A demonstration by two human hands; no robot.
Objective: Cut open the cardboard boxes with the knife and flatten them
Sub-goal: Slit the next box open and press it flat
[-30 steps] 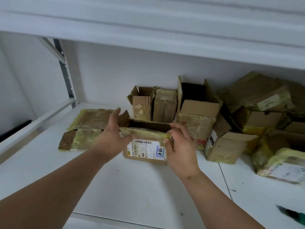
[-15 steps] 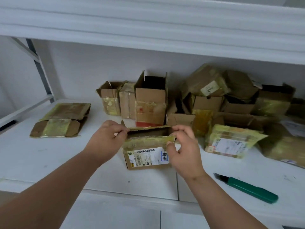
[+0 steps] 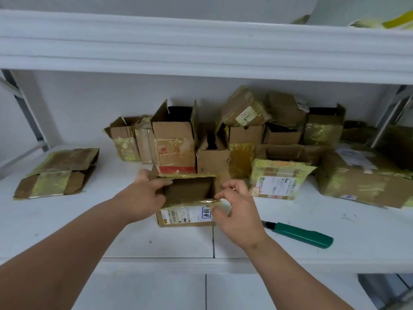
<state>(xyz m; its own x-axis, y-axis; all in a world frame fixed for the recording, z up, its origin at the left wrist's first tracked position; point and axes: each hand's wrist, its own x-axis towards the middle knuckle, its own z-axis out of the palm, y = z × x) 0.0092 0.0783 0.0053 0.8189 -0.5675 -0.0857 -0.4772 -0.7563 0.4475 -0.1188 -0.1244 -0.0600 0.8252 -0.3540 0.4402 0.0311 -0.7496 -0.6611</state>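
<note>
A small open cardboard box with a white shipping label and yellowed tape stands near the front of the white shelf. My left hand grips its left wall, thumb inside the opening. My right hand pinches the taped front flap at the box's right corner. The green-handled knife lies on the shelf to the right of my right hand, blade tip pointing left, touched by neither hand.
A flattened box lies at the left of the shelf. Several open and taped boxes are piled along the back wall and to the right. Another shelf board runs overhead. Metal uprights stand at both ends.
The box has been pulled nearer the shelf's front edge and its top has opened wider. My view has shifted right, bringing the knife fully into sight. Both hands stay on the box.
</note>
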